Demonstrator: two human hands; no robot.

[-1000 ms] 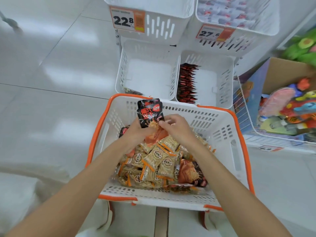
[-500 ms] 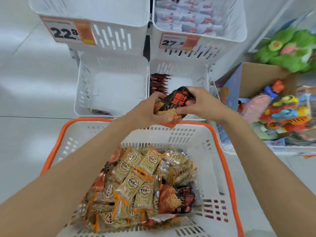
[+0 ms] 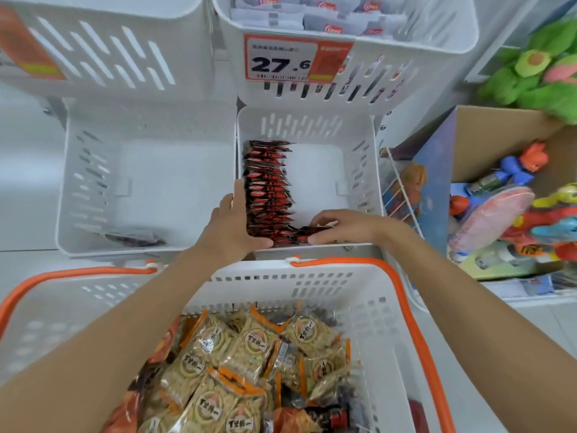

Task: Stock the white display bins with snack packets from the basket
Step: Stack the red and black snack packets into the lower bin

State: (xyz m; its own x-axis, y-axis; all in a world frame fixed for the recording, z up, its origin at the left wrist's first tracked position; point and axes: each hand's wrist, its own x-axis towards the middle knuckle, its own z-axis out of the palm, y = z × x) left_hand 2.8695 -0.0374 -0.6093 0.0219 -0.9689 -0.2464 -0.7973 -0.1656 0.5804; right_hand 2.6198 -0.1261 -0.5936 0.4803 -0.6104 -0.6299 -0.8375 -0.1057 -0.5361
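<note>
We find both hands inside the near right bin (image 3: 368, 170), at the near end of a row (image 3: 268, 182) of red-and-black packets standing on edge along its left wall. The left hand (image 3: 232, 226) lies with fingers straight along the row's left side, thumb across its near end. The right hand (image 3: 346, 226) pinches one packet (image 3: 315, 231) in curled fingers, and it lies tilted against the row's near end. The basket (image 3: 390, 307), white with an orange rim, sits nearest us and holds tan packets (image 3: 246, 348). The near left bin (image 3: 93, 182) holds a dark packet (image 3: 134, 239) in its near corner. A far bin (image 3: 421, 57) bears a tag (image 3: 281, 60) reading 27.6. A box (image 3: 487, 129) of toys stands right.
</note>
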